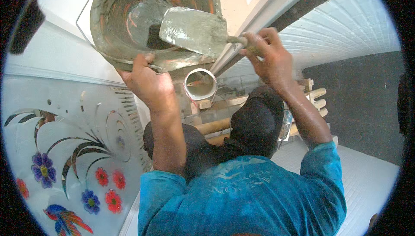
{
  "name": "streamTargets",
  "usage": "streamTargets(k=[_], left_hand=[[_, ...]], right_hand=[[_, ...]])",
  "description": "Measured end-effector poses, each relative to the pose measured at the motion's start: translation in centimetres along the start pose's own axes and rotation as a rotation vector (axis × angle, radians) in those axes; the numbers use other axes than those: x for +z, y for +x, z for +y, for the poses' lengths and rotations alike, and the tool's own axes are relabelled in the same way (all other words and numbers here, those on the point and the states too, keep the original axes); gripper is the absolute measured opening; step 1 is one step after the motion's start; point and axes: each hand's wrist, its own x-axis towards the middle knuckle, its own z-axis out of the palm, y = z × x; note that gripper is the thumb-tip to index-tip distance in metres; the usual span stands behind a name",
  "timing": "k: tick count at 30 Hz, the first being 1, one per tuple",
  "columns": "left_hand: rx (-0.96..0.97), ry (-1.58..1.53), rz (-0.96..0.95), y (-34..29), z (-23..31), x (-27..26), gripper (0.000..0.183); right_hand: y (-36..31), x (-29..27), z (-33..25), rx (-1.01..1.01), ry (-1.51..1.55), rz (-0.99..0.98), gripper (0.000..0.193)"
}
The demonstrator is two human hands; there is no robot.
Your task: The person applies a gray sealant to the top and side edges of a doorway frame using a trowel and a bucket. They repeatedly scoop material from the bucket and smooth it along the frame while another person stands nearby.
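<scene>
A mortar-smeared bucket (106,17) with orange streaks inside tilts its mouth toward me at the upper left. My left hand (149,82) grips its near rim, thumb over the edge. In my right hand (271,58), the fingers are closed round the handle of a trowel (194,30). Its wide blade, coated with wet grey mortar, lies across the right part of the bucket's mouth. A dark patch shows inside the bucket beside the blade. The bucket's thin wire handle (79,19) hangs out at its left side.
Below the bucket stands a small white-rimmed pail (186,89) with greyish contents. Lower down are bamboo poles (214,126) and wooden pieces. A panel with flower and bird decorations (86,149) fills the left; a dark grey surface (354,102) and ribbed white panels (346,24) are at the right.
</scene>
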Motion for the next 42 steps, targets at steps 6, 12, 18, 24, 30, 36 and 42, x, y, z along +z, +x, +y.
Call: streamTargets(k=[6, 12, 18, 24, 30, 36, 42], left_hand=[[-0.133, 0.026, 0.093, 2.0, -0.6, -1.9, 0.069], [-0.099, -0.011, 0.068, 2.0, 0.4, -0.1, 0.071], [-0.093, 0.21, -0.127, 0.3, 2.3, 1.2, 0.076], [-0.097, 0.292, -0.259, -0.4, 3.5, 1.3, 0.067], [-0.111, 0.254, -0.238, -0.2, 2.2, 1.7, 0.069], [-0.145, 0.199, -0.065, 1.3, 0.4, 0.3, 0.055], [-0.154, 0.144, -0.215, 2.4, 0.3, -0.3, 0.072]], right_hand=[[-4.7, -1.1, 4.2, -0.02, -0.117, -0.047, 0.047], [-3.4, -7.4, 5.7, 0.222, 0.202, -0.292, 0.043], [2.9, -9.8, 5.5, 0.117, 0.08, -0.53, 0.049], [2.8, -6.9, 6.6, 0.394, 0.213, -0.923, 0.044], [-0.9, -3.5, 3.6, 0.483, 0.666, -1.253, 0.04], [-3.7, -1.5, 3.5, 0.64, 1.088, -1.238, 0.04], [-1.2, -1.6, -1.3, 0.428, 1.21, -0.735, 0.041]])
